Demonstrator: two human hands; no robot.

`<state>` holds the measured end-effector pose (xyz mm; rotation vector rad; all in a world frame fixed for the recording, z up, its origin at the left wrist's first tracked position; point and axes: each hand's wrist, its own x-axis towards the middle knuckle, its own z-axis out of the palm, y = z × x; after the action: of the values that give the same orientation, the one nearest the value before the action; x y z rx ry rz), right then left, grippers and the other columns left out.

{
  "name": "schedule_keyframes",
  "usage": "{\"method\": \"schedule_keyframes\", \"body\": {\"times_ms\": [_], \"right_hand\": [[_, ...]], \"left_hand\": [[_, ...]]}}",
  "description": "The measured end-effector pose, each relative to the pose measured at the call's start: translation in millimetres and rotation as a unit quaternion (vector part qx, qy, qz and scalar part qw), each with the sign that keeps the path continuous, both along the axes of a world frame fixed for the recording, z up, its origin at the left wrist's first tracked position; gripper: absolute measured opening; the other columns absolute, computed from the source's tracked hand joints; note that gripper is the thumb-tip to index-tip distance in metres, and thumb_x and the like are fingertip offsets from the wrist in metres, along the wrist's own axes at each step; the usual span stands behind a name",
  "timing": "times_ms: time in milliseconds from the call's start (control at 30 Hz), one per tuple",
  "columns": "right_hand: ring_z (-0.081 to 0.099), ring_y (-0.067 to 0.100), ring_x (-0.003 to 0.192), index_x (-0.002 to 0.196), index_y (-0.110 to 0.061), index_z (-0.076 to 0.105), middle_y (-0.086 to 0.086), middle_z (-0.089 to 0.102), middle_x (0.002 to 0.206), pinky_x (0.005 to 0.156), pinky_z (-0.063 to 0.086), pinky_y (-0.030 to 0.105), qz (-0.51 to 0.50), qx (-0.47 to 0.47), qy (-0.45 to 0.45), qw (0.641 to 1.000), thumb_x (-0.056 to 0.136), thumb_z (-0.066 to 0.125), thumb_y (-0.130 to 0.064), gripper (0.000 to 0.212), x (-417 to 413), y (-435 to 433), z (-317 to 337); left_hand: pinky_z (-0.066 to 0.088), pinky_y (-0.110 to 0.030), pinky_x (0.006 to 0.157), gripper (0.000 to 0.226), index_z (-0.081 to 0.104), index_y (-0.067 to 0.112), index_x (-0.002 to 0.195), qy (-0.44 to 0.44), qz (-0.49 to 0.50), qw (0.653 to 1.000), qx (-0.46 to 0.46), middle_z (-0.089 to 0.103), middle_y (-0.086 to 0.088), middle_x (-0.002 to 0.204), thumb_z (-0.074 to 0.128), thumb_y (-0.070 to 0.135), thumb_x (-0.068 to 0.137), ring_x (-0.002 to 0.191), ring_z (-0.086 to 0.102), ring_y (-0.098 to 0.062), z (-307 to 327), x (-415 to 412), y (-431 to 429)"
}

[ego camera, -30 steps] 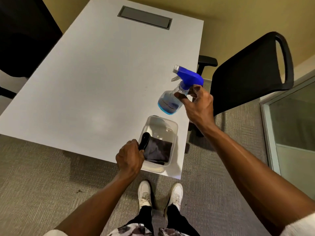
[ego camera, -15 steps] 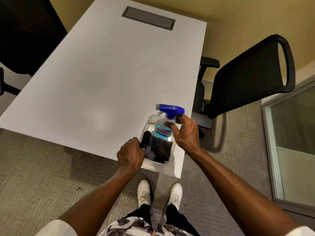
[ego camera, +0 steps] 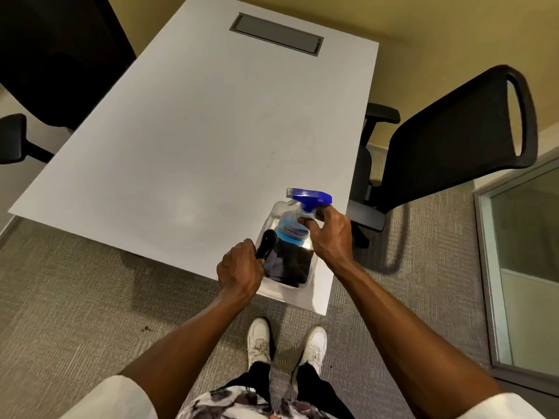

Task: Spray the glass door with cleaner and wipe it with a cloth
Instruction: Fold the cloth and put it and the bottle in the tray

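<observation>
The spray bottle (ego camera: 295, 225) stands in the far end of a clear plastic bin (ego camera: 273, 211), its blue trigger head (ego camera: 308, 197) above the rim and pale blue liquid in its see-through body. My right hand (ego camera: 329, 234) is wrapped around its neck just under the trigger head, thumb and fingers closed on it. Whether its base rests on the bin floor, I cannot tell.

In the near end of the same bin lies a dark cloth (ego camera: 289, 266), crumpled and filling most of that half, right up against the bottle. My left hand (ego camera: 240, 269) is closed around a black handle (ego camera: 266, 244) at the bin's left edge; what tool the handle belongs to is hidden under my fingers and the cloth.

The bin sits at the near right corner of a white tabletop (ego camera: 193, 131), close to its edge. A grey cable hatch (ego camera: 276, 34) is set into the far end of the tabletop. A black office chair (ego camera: 453, 128) stands just to the right of it on grey carpet (ego camera: 60, 297), and another dark chair (ego camera: 45, 55) is at the far left. The glass door (ego camera: 532, 267) with its metal frame is at the right edge of view, well apart from my hands. My white shoes (ego camera: 260, 343) show below the tabletop's edge.
</observation>
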<state>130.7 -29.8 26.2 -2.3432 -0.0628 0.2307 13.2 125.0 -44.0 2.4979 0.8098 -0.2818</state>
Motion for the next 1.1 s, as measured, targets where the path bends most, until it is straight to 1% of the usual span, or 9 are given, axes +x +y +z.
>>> {"method": "schedule_keyframes", "body": {"times_ms": [200,333,433,567,667,733,900,1033,1100], "right_hand": [[0.073,0.032,0.123,0.136,-0.006,0.066,0.015,0.074,0.135,0.107,0.059,0.048,0.01,0.006,0.0,1.0,0.097,0.079,-0.022,0.044,-1,6,-5],[0.073,0.033,0.124,0.138,-0.008,0.065,0.014,0.073,0.138,0.108,0.059,0.05,0.005,0.002,0.008,1.0,0.098,0.079,-0.021,0.045,-1,8,-8],[0.073,0.034,0.124,0.137,-0.007,0.064,0.015,0.074,0.137,0.106,0.059,0.05,0.007,-0.014,0.008,1.0,0.097,0.079,-0.02,0.044,-3,8,-11],[0.073,0.034,0.121,0.134,-0.007,0.065,0.015,0.075,0.134,0.106,0.059,0.052,0.009,-0.013,-0.003,1.0,0.097,0.079,-0.02,0.041,-6,7,-12],[0.068,0.032,0.129,0.147,-0.011,0.058,0.013,0.07,0.143,0.11,0.058,0.054,0.015,-0.021,-0.002,1.0,0.098,0.078,-0.021,0.053,-11,2,-12],[0.064,0.031,0.135,0.154,-0.016,0.052,0.012,0.065,0.15,0.114,0.056,0.054,0.009,-0.023,0.006,1.0,0.099,0.076,-0.023,0.061,-16,-6,-12],[0.065,0.025,0.13,0.151,-0.019,0.054,0.008,0.064,0.146,0.109,0.06,0.051,-0.025,-0.024,0.0,0.999,0.1,0.075,-0.025,0.055,-43,-35,-14],[0.067,0.022,0.124,0.147,-0.021,0.057,0.006,0.067,0.14,0.105,0.061,0.044,-0.039,-0.05,0.002,0.998,0.099,0.076,-0.026,0.051,-75,-64,-15],[0.067,0.024,0.124,0.146,-0.02,0.058,0.007,0.067,0.14,0.105,0.059,0.038,-0.049,-0.063,0.008,0.997,0.099,0.076,-0.025,0.05,-89,-79,-12]], "left_hand": [[0.052,-0.038,0.078,0.026,0.068,0.014,0.12,-0.007,-0.006,1.0,-0.002,0.078,-0.01,0.116,0.08,0.028,0.102,0.107,0.077,-0.034,0,-1,2],[0.05,-0.037,0.076,0.025,0.068,0.014,0.117,-0.008,-0.006,1.0,-0.001,0.078,-0.009,0.114,0.081,0.027,0.101,0.105,0.078,-0.034,2,-1,1],[0.053,-0.039,0.079,0.025,0.067,0.014,0.118,-0.002,-0.011,1.0,-0.002,0.078,-0.009,0.115,0.08,0.028,0.101,0.106,0.077,-0.034,4,0,2],[0.052,-0.038,0.079,0.026,0.066,0.014,0.119,0.007,-0.02,1.0,0.0,0.078,-0.01,0.117,0.08,0.029,0.101,0.107,0.077,-0.033,7,1,3],[0.056,-0.04,0.082,0.03,0.065,0.013,0.122,0.019,-0.036,0.999,0.009,0.078,-0.01,0.118,0.079,0.032,0.103,0.108,0.077,-0.033,10,5,4],[0.056,-0.038,0.082,0.034,0.064,0.013,0.126,0.039,-0.054,0.998,0.021,0.077,-0.01,0.119,0.078,0.036,0.104,0.109,0.078,-0.032,12,8,5],[0.047,-0.033,0.076,0.034,0.068,0.013,0.128,0.079,-0.124,0.985,0.095,0.079,-0.007,0.117,0.074,0.04,0.107,0.108,0.078,-0.027,24,13,1],[0.049,-0.033,0.079,0.035,0.07,0.015,0.13,0.071,-0.156,0.974,0.146,0.079,-0.006,0.12,0.074,0.04,0.107,0.109,0.076,-0.025,40,14,-12],[0.055,-0.033,0.084,0.037,0.068,0.017,0.133,0.067,-0.177,0.97,0.154,0.079,-0.005,0.121,0.074,0.042,0.107,0.109,0.076,-0.023,49,17,-25]]}}
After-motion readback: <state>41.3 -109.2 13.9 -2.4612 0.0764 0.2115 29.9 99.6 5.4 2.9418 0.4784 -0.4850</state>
